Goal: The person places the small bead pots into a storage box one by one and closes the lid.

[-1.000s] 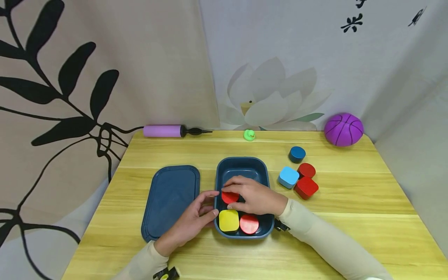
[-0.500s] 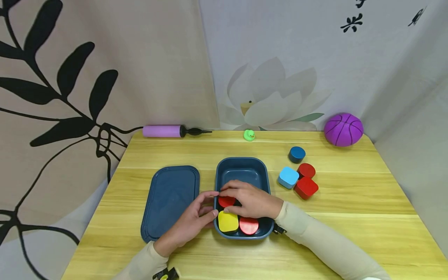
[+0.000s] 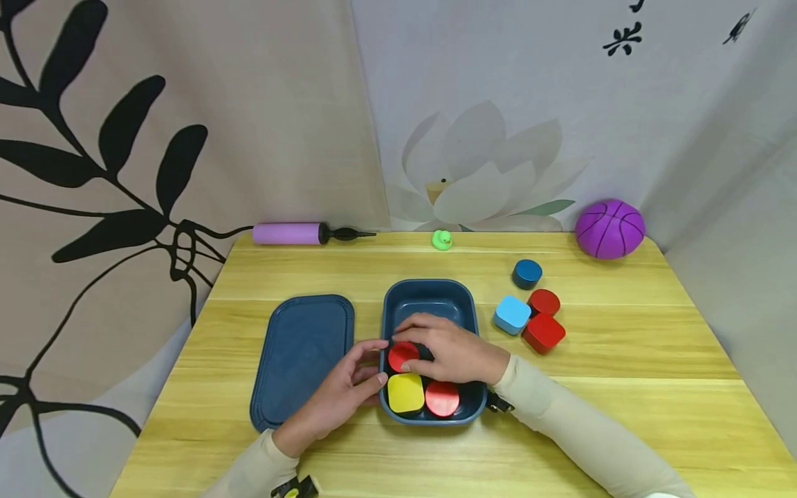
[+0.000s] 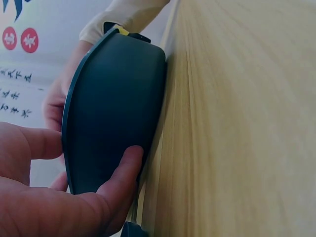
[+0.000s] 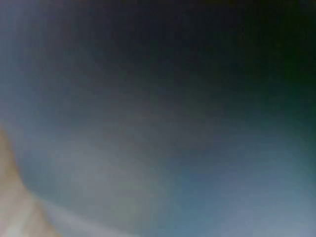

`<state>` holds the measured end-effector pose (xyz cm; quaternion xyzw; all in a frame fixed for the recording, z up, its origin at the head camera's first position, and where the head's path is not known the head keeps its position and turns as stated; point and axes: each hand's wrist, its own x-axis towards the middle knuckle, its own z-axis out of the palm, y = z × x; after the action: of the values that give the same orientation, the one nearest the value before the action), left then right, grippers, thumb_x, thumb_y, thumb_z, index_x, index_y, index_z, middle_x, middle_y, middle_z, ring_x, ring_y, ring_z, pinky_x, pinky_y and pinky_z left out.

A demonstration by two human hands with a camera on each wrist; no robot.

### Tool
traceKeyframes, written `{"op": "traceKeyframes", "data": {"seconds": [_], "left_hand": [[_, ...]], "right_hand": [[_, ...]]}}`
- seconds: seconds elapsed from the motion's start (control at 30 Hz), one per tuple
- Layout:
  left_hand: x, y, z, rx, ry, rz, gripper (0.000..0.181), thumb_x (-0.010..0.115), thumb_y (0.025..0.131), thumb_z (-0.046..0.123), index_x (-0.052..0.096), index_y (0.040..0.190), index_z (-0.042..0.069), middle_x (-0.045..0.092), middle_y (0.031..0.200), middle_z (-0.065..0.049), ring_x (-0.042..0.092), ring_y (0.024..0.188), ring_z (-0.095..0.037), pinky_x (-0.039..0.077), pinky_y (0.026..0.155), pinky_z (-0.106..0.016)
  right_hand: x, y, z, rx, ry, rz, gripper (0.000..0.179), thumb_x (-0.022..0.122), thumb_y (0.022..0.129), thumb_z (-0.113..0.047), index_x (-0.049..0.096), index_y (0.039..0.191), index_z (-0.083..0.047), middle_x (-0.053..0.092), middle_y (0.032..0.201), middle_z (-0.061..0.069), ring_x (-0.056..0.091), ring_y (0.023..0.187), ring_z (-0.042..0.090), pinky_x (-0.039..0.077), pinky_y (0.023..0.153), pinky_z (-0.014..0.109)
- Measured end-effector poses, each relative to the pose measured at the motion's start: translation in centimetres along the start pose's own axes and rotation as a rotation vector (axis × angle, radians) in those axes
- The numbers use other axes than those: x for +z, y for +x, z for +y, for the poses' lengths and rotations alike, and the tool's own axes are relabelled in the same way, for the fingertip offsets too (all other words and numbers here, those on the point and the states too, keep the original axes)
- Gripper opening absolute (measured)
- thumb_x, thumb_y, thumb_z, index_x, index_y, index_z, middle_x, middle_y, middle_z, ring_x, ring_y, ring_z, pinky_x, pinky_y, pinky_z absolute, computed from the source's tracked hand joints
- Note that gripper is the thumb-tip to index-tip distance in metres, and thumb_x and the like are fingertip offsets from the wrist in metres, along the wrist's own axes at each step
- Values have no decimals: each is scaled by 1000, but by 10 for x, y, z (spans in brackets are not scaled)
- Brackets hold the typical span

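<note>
A dark blue rectangular box [image 3: 431,294] stands on the table. In its near half lie a yellow square block [image 3: 406,393], a pinkish-red round block [image 3: 443,399] and a red round block [image 3: 403,355]. My right hand [image 3: 454,353] reaches over the box, its fingers and thumb parted around the red round block; I cannot tell whether they touch it. At the box's left side is my left hand [image 3: 336,394]. In the left wrist view, the left hand [image 4: 59,202] rests its fingers against the box's wall [image 4: 116,108]. The right wrist view is a dark blur.
Left of the box lies a dark blue lid [image 3: 305,360]. To its right are a light blue block [image 3: 512,315], a dark blue round block [image 3: 526,274] and red blocks [image 3: 544,333]. Along the back are a purple pump [image 3: 289,234], a green duck [image 3: 442,240] and a purple ball [image 3: 610,229].
My right hand shifted left with the red round block toward the box's left wall, then drew back slightly right, so the block now shows more fully. My left hand stayed in place.
</note>
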<state>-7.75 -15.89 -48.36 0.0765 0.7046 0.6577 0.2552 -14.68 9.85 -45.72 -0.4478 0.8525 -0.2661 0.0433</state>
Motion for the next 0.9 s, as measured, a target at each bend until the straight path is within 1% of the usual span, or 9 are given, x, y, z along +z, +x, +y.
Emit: {"op": "traceKeyframes", "data": {"seconds": [0.23,0.47,0.63,0.7,0.8,0.9], "left_hand": [[0,1,-2,-10,11,13,56,61,109,22,38,160,19,45,156,-20,58,134,-34,61,94,-43],[0,1,-2,-13,17,30,54,63,108,20,41,158,21,46,155,-20,59,132,-33,61,93,-43],[1,1,-2,-9,10,30,55,63,108,19,41,158,20,46,155,-20,59,132,-33,61,94,-43],[1,1,-2,-8,9,30,55,63,108,19,41,158,19,47,155,-20,59,132,-33,62,93,-43],[1,1,-2,-7,7,32,56,64,107,19,41,158,18,47,155,-20,59,131,-33,62,93,-42],[1,1,-2,-6,5,31,56,64,107,19,40,159,18,47,155,-20,60,130,-32,62,93,-42]], "right_hand": [[-14,-6,4,36,14,59,43,76,99,-31,71,136,-9,65,139,2,62,129,19,56,107,40],[-32,-14,14,85,59,141,43,77,99,-32,71,136,-11,67,136,0,64,126,18,60,96,37],[-45,-20,26,113,82,220,43,79,97,-32,71,134,-12,69,134,1,68,118,20,63,91,41],[-51,-23,31,120,82,254,43,80,97,-30,71,134,-11,70,132,3,70,115,23,63,90,44],[-61,-28,41,143,54,301,41,80,96,-28,71,133,-11,71,131,4,71,112,26,64,87,44],[-69,-34,52,180,28,345,41,79,97,-26,71,133,-10,71,132,6,70,113,27,64,85,43]]}}
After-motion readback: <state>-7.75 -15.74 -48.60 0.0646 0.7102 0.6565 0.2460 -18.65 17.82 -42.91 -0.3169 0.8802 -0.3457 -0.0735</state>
